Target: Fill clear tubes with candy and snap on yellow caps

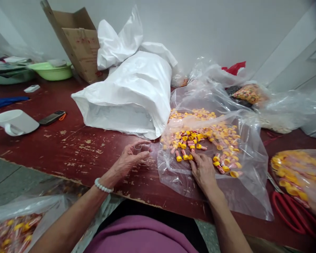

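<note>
Reached in among yellow-capped tubes (pixel 191 144)

Set the right hand (pixel 203 172) at the near edge of the scattered tubes, with fingertips drawn close together against one yellow cap (pixel 190 157); could not tell whether clamped on it. Curled the left hand (pixel 129 159) about a small clear ring-shaped piece (pixel 138 147), with thumb and forefinger slightly apart; could not tell whether gripped. Judged as the step of picking out single tubes by hand. Judged to call next for a light pinch on one cap or barrel, clear of neighbouring tubes and slack film. Showed the tubes, just outward of the right fingertips, in a loose spread on a clear plastic bag (pixel 242 196), with red-and-white contents visible. Included farther out, on the worn red tabletop (pixel 68 147), a white sack (pixel 144 84) with open mouth toward the near edge, red-handled scissors (pixel 296 211) beside a second bag of yellow-capped pieces (pixel 297 172), and, at far left, a white mug (pixel 17 119) and dark handheld device (pixel 52 117).
</note>
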Demonstrator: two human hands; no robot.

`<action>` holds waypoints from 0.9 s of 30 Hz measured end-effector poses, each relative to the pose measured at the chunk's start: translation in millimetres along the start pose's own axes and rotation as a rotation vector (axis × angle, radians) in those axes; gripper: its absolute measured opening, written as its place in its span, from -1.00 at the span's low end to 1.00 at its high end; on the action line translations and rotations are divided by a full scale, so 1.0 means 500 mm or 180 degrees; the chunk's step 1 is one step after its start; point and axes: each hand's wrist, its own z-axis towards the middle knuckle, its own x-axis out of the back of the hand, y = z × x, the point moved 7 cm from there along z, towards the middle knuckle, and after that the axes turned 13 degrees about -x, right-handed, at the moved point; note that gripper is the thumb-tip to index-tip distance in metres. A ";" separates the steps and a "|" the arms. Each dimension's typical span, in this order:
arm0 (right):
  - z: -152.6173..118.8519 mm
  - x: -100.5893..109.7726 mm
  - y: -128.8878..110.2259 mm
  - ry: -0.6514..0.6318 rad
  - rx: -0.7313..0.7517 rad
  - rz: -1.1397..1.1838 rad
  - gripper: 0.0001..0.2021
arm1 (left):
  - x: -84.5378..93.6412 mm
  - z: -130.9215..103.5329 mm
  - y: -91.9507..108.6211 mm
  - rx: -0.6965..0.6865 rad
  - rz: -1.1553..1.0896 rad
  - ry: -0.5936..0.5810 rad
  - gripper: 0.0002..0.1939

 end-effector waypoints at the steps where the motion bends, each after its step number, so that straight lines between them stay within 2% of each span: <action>1: -0.002 -0.004 0.003 -0.0023 0.0020 0.0040 -0.74 | -0.008 -0.011 -0.003 0.0047 -0.0087 0.0010 -0.59; 3: -0.008 0.007 0.002 -0.0003 -0.0031 0.0314 -0.76 | -0.021 -0.028 -0.012 0.0171 -0.0174 -0.0002 -0.60; 6: -0.020 0.049 -0.016 -0.0032 -0.0419 0.1216 -0.72 | -0.043 -0.047 -0.028 0.0326 -0.0159 -0.0086 -0.61; 9: -0.043 0.080 -0.068 -0.0398 -0.0814 0.2370 -0.61 | -0.078 -0.063 -0.038 0.0380 0.0013 -0.0318 -0.60; 11: -0.061 0.092 -0.115 -0.0636 -0.0894 0.2951 -0.61 | -0.107 -0.073 -0.041 0.0386 0.0202 -0.0581 -0.60; 13: -0.077 0.096 -0.152 -0.0770 -0.0941 0.3328 -0.66 | -0.132 -0.082 -0.040 0.0375 0.0314 -0.0828 -0.61; 15: -0.091 0.089 -0.173 -0.0934 -0.0961 0.3545 -0.70 | -0.149 -0.089 -0.036 0.0348 0.0209 -0.0892 -0.63; 19: -0.113 0.079 -0.183 -0.1207 -0.0786 0.3441 -0.75 | -0.156 -0.097 -0.025 0.0354 -0.0379 -0.0595 -0.65; 23: -0.124 0.112 -0.191 -0.0840 -0.0098 0.2789 -0.81 | -0.159 -0.103 -0.025 0.0424 -0.0640 -0.0442 -0.68; 25: -0.127 0.128 -0.204 -0.0676 0.0290 0.2393 -0.83 | -0.152 -0.101 -0.026 0.0391 -0.0414 -0.0332 -0.70; 27: -0.125 0.132 -0.213 -0.0661 0.0569 0.2038 -0.81 | -0.139 -0.091 -0.019 0.0125 0.0111 -0.0229 -0.73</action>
